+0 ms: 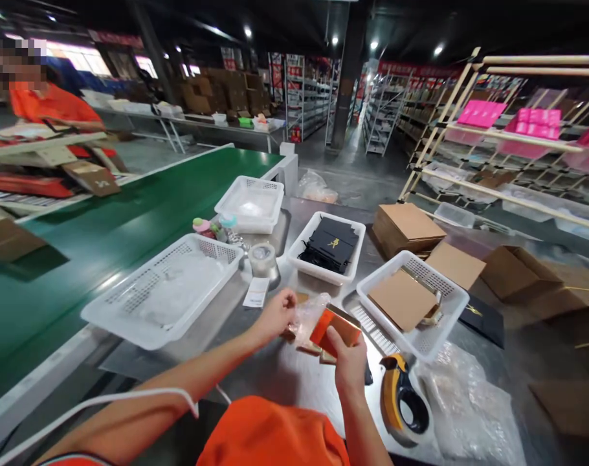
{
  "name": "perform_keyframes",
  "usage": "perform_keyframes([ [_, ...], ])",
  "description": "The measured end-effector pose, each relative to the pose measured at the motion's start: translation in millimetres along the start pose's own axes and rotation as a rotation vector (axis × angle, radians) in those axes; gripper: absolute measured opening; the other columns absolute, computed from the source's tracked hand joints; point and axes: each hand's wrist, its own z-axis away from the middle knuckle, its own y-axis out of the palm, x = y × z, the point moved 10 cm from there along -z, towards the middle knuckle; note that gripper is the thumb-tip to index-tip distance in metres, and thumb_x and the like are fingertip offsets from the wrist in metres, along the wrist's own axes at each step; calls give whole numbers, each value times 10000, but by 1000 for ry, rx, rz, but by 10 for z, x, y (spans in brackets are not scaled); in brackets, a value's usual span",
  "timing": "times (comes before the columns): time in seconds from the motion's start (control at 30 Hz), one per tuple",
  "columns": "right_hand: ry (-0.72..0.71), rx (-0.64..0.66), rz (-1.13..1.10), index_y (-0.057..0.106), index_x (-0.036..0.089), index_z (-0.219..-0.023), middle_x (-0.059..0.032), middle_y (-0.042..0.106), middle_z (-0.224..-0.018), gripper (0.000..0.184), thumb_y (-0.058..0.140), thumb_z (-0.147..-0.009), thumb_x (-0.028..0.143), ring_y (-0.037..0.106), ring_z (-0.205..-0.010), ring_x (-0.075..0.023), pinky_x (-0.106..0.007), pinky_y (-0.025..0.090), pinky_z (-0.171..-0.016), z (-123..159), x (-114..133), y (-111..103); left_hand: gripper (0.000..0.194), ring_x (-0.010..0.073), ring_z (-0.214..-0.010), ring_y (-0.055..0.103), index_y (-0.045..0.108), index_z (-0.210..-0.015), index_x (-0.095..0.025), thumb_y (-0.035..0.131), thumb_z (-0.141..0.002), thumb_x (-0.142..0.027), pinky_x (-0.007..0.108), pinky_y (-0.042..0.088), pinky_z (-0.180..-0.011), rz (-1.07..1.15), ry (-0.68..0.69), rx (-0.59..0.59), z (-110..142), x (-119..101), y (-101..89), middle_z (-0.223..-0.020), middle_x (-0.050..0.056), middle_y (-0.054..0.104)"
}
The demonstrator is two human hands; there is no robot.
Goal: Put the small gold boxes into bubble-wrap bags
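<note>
Head view: wrap [309, 317] is seen between curled left hand [277, 315], its grip unclear, and box [336, 321], clasped by right hand [350, 359].

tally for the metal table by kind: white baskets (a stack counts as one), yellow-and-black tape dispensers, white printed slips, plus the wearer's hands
White baskets: 4 (left, back, middle, right)
Tape dispenser: 1
Printed slip: 1
Hands: 2 (left hand, right hand)
Total: 8
</note>
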Motion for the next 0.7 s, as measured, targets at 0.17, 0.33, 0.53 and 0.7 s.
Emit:
perform_keyframes([
  [0.17, 10, -118, -148, 618, 198, -1017, -33, 741, -956, 510, 812, -629, 467, 695, -860, -213, -339, 560, -783, 144, -29, 45, 152, 118, -626, 427, 427, -743, -201, 457, -683, -65, 238, 310, -596, -314, 138, 132, 139, -81, 392, -666, -50, 469],
  [0.33, 134, -31, -320, 645, 210, -962, -16, 732, -867, 417, 790, -640, 432, 688, -867, -228, -360, 555, -770, 169, -131, 61, 204, 107, -588, 349, 355, -569, -195, 541, -625, -133, 244, 217, -542, -308, 99, 202, 90, -64, 482, -560, -58, 383],
  [0.53, -131, 245, 115, 700, 191, -889, -24, 682, -855, 334, 819, -617, 342, 631, -802, -202, -321, 516, -744, 157, 257, 28, 81, 82, -429, 373, 450, -631, -198, 510, -585, -226, 211, 247, -442, -101, -66, 330, 6, 9, 398, -506, -77, 424],
  [0.7, -406, 585, 513, 724, 216, -857, -41, 598, -921, 241, 783, -625, 200, 587, -857, -202, -291, 479, -748, 336, 500, 312, 87, 56, -348, 317, 472, -662, -197, 498, -590, -236, 201, 209, -391, -21, -156, 299, -23, 118, 312, -528, -68, 466],
])
